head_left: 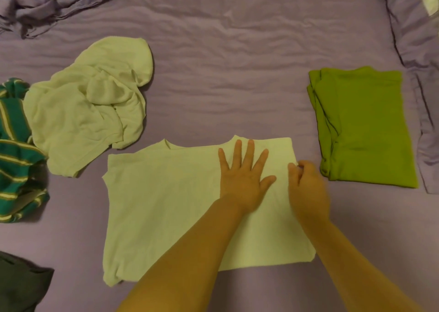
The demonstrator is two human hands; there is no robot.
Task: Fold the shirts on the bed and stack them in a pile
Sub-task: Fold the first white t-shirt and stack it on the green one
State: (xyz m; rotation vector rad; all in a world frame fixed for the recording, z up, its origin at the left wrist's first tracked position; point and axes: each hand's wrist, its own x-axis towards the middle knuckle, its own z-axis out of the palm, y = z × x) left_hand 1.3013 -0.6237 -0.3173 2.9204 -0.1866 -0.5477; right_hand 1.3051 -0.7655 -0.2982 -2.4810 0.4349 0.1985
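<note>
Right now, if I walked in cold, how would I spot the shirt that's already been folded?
Start from the purple bed sheet and look right of the two hands, toward the pillow edge. There lies the olive green shirt, folded into a neat rectangle. It is the only darker green, tidy one; the pale shirts are crumpled or still spread out.

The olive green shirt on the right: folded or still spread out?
Folded. The olive green shirt lies as a compact rectangle with layered edges along its left side, apart from both hands.

Near shirt (166,205) pale yellow-green; left crumpled shirt (88,107) the same; right folded shirt (363,126) olive green; far-left shirt (16,150) green, cream-striped; sheet (225,62) lilac.
</note>
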